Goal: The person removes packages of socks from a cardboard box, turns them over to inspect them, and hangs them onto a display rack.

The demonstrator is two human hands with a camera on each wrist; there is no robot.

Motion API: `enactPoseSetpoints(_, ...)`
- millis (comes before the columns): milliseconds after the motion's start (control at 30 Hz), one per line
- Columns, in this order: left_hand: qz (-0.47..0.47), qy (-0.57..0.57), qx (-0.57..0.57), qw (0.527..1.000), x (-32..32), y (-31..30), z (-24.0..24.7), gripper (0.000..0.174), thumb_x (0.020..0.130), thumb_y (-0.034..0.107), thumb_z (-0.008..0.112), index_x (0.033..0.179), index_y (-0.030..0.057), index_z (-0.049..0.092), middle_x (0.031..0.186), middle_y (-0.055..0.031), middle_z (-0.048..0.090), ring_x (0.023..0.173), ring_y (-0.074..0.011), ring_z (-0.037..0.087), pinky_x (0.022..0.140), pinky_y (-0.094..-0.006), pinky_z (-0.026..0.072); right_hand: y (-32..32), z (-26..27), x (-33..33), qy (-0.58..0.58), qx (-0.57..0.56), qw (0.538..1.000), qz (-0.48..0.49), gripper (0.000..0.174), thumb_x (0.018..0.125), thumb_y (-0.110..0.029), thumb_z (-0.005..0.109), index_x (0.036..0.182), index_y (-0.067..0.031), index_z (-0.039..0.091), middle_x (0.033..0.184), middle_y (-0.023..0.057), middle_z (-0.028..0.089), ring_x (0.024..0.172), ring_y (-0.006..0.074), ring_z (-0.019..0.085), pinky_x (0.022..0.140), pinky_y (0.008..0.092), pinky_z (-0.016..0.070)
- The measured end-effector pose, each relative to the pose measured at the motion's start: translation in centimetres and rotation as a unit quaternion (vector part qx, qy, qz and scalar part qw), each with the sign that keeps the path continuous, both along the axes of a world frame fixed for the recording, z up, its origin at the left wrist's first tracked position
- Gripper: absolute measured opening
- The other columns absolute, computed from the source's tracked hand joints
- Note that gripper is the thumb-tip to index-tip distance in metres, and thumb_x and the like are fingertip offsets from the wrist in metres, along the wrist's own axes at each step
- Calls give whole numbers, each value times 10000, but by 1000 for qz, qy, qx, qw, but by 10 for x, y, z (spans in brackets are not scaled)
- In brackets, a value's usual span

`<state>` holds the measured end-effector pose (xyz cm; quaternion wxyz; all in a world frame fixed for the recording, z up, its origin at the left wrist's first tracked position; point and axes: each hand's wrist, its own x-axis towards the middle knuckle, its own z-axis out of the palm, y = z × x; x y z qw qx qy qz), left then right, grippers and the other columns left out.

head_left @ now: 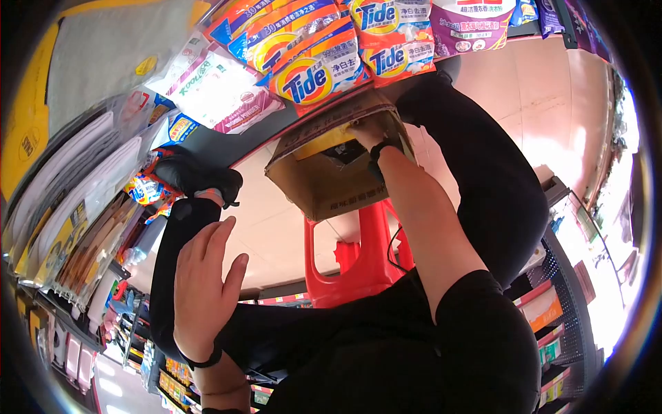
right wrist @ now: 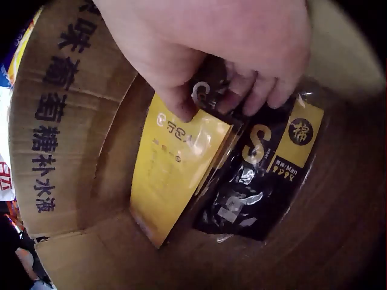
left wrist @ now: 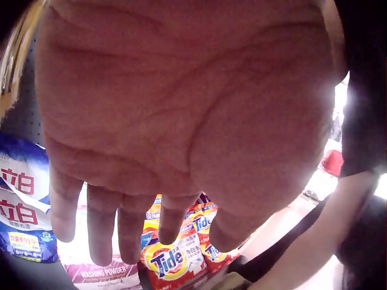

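A cardboard box (head_left: 331,186) stands tilted open on a red stool. My right hand (head_left: 372,134) is inside it. In the right wrist view, this hand (right wrist: 224,54) pinches the top of a yellow packet (right wrist: 175,163), thumb on its printed face and fingers curled on the far side. Beside it lies a black packet (right wrist: 260,175) with a yellow label, partly under the fingers. My left hand (head_left: 203,283) hangs in the air left of the stool, fingers extended, holding nothing; its bare palm (left wrist: 187,103) fills much of the left wrist view.
Tide bags (head_left: 307,79) and a white-and-purple washing powder bag (head_left: 221,90) lie on the shelf beyond the box. Hanging packs (head_left: 83,186) line the left side. The red stool (head_left: 352,269) stands between the person's black-clad legs, with tiled floor (head_left: 265,207) around it.
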<state>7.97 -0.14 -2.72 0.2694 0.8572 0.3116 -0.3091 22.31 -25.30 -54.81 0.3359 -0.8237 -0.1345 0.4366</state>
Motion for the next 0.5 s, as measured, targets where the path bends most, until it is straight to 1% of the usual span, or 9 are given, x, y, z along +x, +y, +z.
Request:
enactPoseSetpoints(33,2,-1,1,1000,-1,0,2,463,957,208,638,1381,47,545,1303,-187,595,1189,-379,570,1031,-474,435,4,17,-1,-1,1,1000,2,670,658,-358,836,1198,-9,648,1213,237,644,1159,393,602,988,457,489)
enactPoseSetpoints(100,15,-4,-14,1000,-3,0,5,506,934,155,652,1416,65,529,1366,-193,573,1247,-396,539,1059,-467,418,21,58,4,102,-128,983,79,515,697,-361,807,1101,-55,718,1081,169,727,1043,350,677,884,416,522)
enactPoseSetpoints(133,16,-6,-12,1000,-4,-1,7,506,934,155,652,1416,65,529,1366,-193,573,1247,-396,539,1059,-467,418,25,63,2,99,-126,984,81,515,697,-361,807,1101,-55,718,1081,169,727,1043,350,677,884,416,522)
enactPoseSetpoints(200,6,-24,-1,1000,-6,-3,10,512,932,158,659,1417,62,526,1359,-196,574,1237,-399,542,1056,-463,420,31,76,2,115,-177,965,157,500,674,-419,799,1019,-63,742,953,160,740,910,345,704,800,416,538)
enactPoseSetpoints(267,7,-33,9,999,-7,-6,18,508,932,159,661,1412,62,527,1346,-193,580,1228,-395,548,1051,-458,424,23,64,-10,96,-158,972,145,510,666,-390,807,1039,-50,734,915,157,739,871,337,709,795,409,544)
enactPoseSetpoints(333,9,-45,22,999,-9,-7,24,505,931,161,663,1408,62,528,1334,-191,585,1219,-392,554,1046,-454,428,26,84,-12,160,-132,955,214,692,728,-388,794,1234,49,616,970,208,690,819,319,651,754,436,531)
enactPoseSetpoints(400,2,-76,27,997,-16,-10,27,466,954,215,644,1380,52,545,1252,-185,610,1156,-388,577,1007,-464,448,27,102,-17,173,-144,953,204,709,727,-330,787,1271,75,581,978,208,697,862,327,659,764,435,530)
enactPoseSetpoints(467,-3,-103,36,994,-25,-14,29,457,951,213,647,1367,51,550,1230,-180,614,1136,-383,585,988,-460,456,20,107,-25,170,-177,934,259,683,723,-274,771,1273,81,574,1023,218,700,952,343,663,821,429,533)
enactPoseSetpoints(500,-11,-125,39,991,-29,-15,30,447,948,212,650,1354,50,555,1208,-175,618,1116,-378,593,968,-456,464,17,122,-27,107,-174,943,263,560,732,-237,746,1208,34,629,1055,216,710,1011,346,664,879,431,536)
